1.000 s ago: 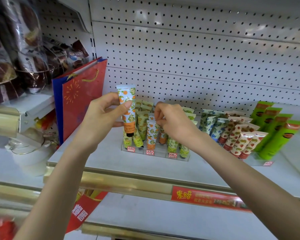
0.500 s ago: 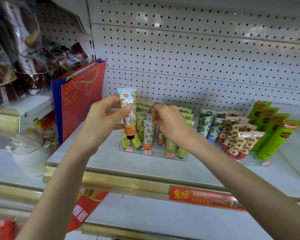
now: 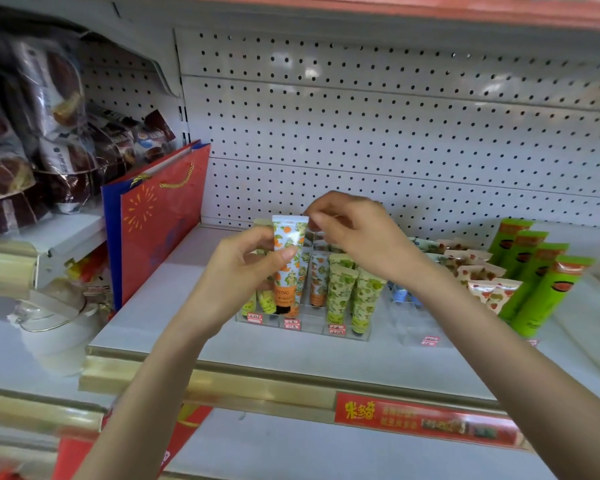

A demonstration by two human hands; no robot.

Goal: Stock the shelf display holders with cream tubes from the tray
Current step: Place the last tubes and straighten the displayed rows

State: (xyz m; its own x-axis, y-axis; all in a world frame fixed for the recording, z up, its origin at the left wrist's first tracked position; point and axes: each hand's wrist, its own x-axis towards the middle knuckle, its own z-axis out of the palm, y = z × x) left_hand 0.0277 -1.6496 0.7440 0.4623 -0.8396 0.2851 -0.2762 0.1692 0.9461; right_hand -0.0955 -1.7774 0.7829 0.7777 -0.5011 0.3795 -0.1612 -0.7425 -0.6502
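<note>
While left hand grips orange tube upright, I see right hand beside its top | grasp unclear

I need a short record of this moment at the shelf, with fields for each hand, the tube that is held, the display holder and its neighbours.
left hand: grips the orange-print tube
orange-print tube: upright, black cap down, over the holder's front row
right hand: up beside the tube's top edge, fingers curled; blur hides any grip
display holder: clear, on the shelf, holds green-print tubes among others
left neighbour: red gift bag
right neighbour: plain green tubes, leaning
</note>
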